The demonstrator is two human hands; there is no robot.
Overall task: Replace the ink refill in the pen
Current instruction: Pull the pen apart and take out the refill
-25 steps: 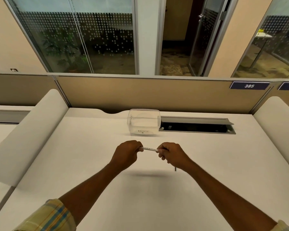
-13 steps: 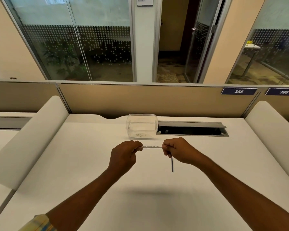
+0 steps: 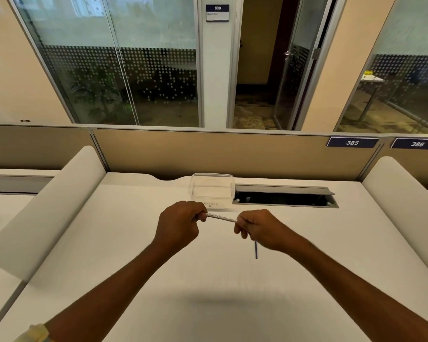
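Note:
A thin white pen [image 3: 221,217] with small print is held level above the white desk, between both fists. My left hand [image 3: 179,224] is closed around its left end. My right hand [image 3: 258,229] is closed around its right end. A thin blue ink refill [image 3: 256,250] hangs down from under my right hand, its upper part hidden in the fist. Both ends of the pen are hidden by my fingers.
A clear plastic container [image 3: 211,191] stands on the desk [image 3: 134,243] just beyond my hands. To its right is an open cable slot [image 3: 284,197]. Rounded white dividers [image 3: 47,213] flank the desk, and a tan partition [image 3: 208,154] closes the back.
My hands have come slightly closer together, so less of the pen shows, and its right end has dipped. The refill still hangs from my right hand.

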